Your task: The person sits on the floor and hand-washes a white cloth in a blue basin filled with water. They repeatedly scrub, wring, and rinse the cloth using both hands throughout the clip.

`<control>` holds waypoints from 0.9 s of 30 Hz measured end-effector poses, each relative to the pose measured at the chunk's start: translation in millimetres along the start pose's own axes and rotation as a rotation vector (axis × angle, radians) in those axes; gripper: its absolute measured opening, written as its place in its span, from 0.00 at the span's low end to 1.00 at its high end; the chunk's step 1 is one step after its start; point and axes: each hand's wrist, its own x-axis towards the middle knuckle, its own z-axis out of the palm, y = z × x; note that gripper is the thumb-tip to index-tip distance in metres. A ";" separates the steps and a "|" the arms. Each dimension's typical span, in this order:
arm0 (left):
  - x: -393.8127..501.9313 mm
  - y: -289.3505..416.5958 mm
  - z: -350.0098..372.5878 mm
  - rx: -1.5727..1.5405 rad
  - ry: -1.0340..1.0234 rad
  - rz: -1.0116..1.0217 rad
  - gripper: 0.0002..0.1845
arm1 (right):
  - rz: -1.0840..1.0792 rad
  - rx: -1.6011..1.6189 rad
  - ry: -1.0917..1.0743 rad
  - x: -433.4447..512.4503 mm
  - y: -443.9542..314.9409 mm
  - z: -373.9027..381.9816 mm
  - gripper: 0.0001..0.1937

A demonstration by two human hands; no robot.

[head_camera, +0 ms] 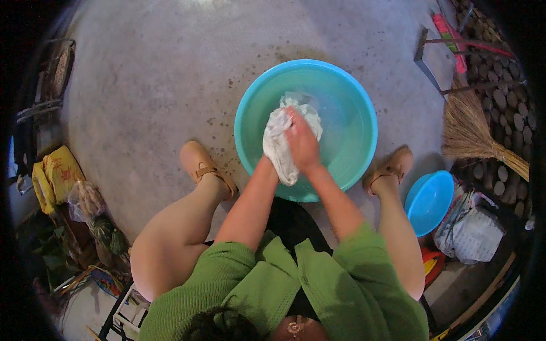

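Observation:
A large blue-green plastic basin (354,170) with water in it stands on the floor between my feet. Over it I hold a bunched white cloth (279,143), its lower end hanging towards me and its far part spreading at the water. My right hand (302,138) presses on the cloth from the right, fingers curled against it. My left hand (268,160) is mostly hidden beneath the cloth's left side; only its wrist and edge show, so its grip cannot be made out.
Water spots mark the concrete floor (162,85). To the right are a small blue basin (431,204), a straw broom (469,123), a metal dustpan (435,64), stacked logs (499,98) and bags (477,234). A yellow bag (64,174) and leafy greens lie left.

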 end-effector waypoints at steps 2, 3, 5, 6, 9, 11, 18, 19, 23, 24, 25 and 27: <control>14.2 -17.3 6.1 -0.526 0.151 -0.207 0.19 | 0.251 0.174 0.117 15.8 33.8 -17.6 0.20; 16.7 -7.4 25.8 -0.244 0.342 -0.290 0.19 | 0.410 0.253 0.195 18.6 48.4 -33.7 0.21; 20.1 8.3 45.9 0.171 0.553 -0.408 0.19 | 0.741 0.668 0.292 11.1 76.4 -57.2 0.25; 23.7 9.6 47.1 0.313 0.593 -0.391 0.19 | 0.906 0.879 0.327 10.3 83.6 -63.3 0.27; 26.7 18.2 52.3 0.750 0.740 -0.237 0.24 | 0.944 1.081 0.094 2.0 13.7 -83.1 0.31; 33.9 19.3 40.7 0.849 0.693 -0.266 0.27 | 0.927 0.673 0.004 -5.4 22.6 -76.9 0.35; -3.9 30.6 -30.1 0.100 0.956 -0.321 0.26 | 1.103 0.980 0.058 12.8 11.4 -80.5 0.31; -7.7 24.7 -38.0 0.161 0.959 -0.338 0.25 | 1.122 1.071 0.096 21.5 -12.4 -82.6 0.30; -4.7 8.2 15.6 -0.026 0.401 -0.241 0.28 | 1.143 1.051 -0.048 7.0 -40.3 -86.9 0.29; -2.1 8.0 32.3 0.081 0.340 -0.166 0.28 | 1.127 0.971 -0.155 -2.7 -36.5 -90.7 0.30; -2.3 14.9 50.6 0.198 0.287 -0.086 0.28 | 1.109 0.899 -0.272 -10.7 -35.7 -93.2 0.30; 4.0 35.1 81.9 0.437 0.168 0.086 0.28 | 1.082 0.485 -0.419 -8.6 -23.1 -120.2 0.27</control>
